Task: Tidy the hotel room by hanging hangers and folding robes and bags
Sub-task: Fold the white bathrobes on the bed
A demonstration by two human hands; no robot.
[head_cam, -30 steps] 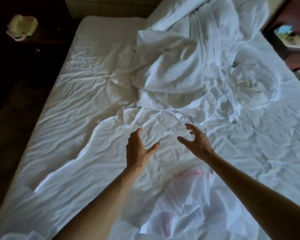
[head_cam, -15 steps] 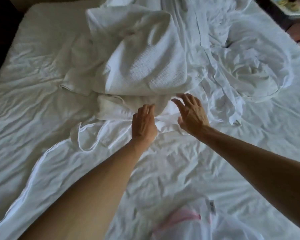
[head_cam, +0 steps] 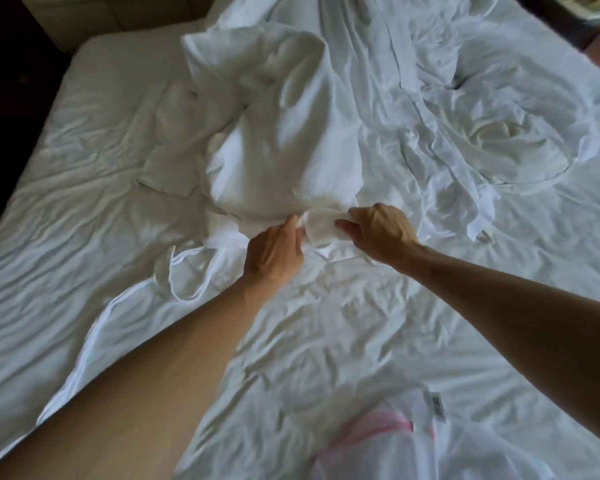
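A crumpled white waffle-weave robe (head_cam: 278, 140) lies heaped on the middle of the bed. My left hand (head_cam: 274, 254) and my right hand (head_cam: 378, 233) pinch its near edge between them, a bunched fold of the fabric showing between the fingers. The robe's thin belt loop (head_cam: 187, 271) trails on the sheet to the left of my left hand. A white mesh bag with pink trim (head_cam: 395, 441) lies at the bottom of the view, below my right forearm.
The bed (head_cam: 84, 168) is covered by a wrinkled white sheet. A second bundle of thin white cloth (head_cam: 499, 140) with a long strip sits at the right. Dark floor borders the bed's left edge, and dark furniture stands at the upper right.
Both hands reached forward from above the sheet to the robe's near edge and closed on it. The view moved nearer to the robe.
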